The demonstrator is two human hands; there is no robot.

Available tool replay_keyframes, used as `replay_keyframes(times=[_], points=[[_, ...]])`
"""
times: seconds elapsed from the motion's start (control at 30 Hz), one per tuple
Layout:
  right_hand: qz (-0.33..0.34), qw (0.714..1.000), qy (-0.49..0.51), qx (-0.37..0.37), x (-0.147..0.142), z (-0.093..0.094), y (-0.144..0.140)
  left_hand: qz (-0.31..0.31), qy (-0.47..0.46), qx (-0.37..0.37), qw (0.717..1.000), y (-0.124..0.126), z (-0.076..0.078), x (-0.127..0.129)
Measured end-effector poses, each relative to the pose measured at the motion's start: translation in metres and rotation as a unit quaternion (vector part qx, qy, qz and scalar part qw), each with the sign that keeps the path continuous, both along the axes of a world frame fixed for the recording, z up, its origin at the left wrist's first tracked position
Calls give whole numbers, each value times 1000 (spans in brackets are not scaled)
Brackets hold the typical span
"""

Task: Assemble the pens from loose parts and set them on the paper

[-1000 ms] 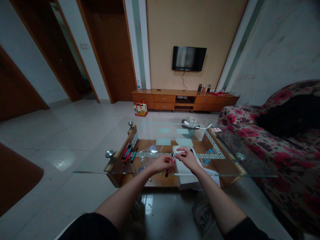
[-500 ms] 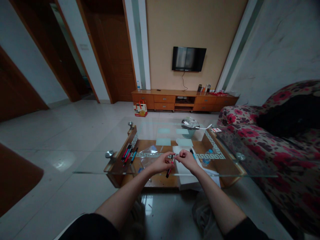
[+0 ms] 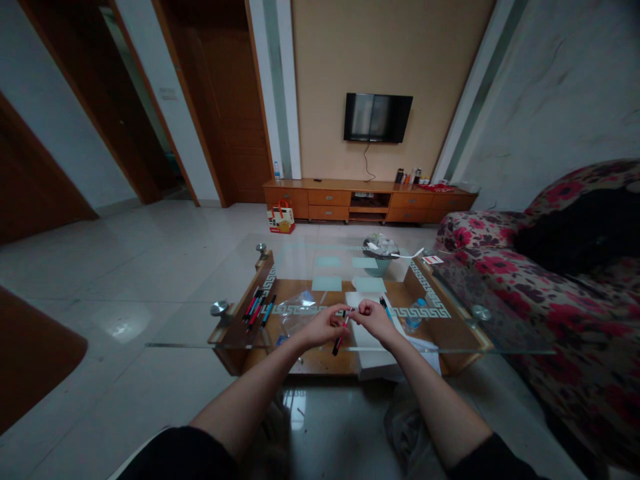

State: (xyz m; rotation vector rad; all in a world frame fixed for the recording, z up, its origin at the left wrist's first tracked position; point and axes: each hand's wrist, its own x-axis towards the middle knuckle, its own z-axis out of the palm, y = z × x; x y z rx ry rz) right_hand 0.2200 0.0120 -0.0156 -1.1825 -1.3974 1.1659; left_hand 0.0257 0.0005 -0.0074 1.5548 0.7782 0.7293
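Note:
Above the near edge of the glass table (image 3: 195, 320), my left hand (image 3: 324, 325) is closed around a slim pink and black pen (image 3: 337, 345), whose black end points down. Close against it, my right hand (image 3: 371, 317) pinches at the pen's upper end; whatever small part lies between those fingertips is too small to make out. Several red, black and blue pens (image 3: 257, 308) lie in a group to the left. Blue and black pens (image 3: 385, 307) lie just beyond my right hand, near a white box-like block (image 3: 373, 360) seen beneath.
Clear plastic packaging (image 3: 295, 307) is beside my left hand. To the right are a blue-capped bottle (image 3: 415, 315) and a floral sofa (image 3: 495, 267). A filled waste basket (image 3: 379, 267) shows at the table's far side, with a red and white card (image 3: 433, 260) nearby.
Both hands stay in nearly the same place around the pen, with only a very slight shift at the fingertips. Everything else looks unchanged.

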Motion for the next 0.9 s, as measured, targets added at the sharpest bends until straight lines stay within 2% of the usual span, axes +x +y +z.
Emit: replay_keyframes(times=[0.3,0.43,0.6,0.73,0.9], points=[[2,1000,6,-9,-1,1,-2,7,-2,-6,1000,2,-1,0],[16,1000,10,-16,0,1,-2,26,-7,-31,999,1,0,1],[-33,999,-12,21,5,-2,4,60,-45,-57,996,4,-6,2],[-97,986,-101,94,11,-3,5,117,-58,-74,989,9,-6,3],[-93,961,-213,149,13,-4,2,178,-69,-93,977,11,-1,2]])
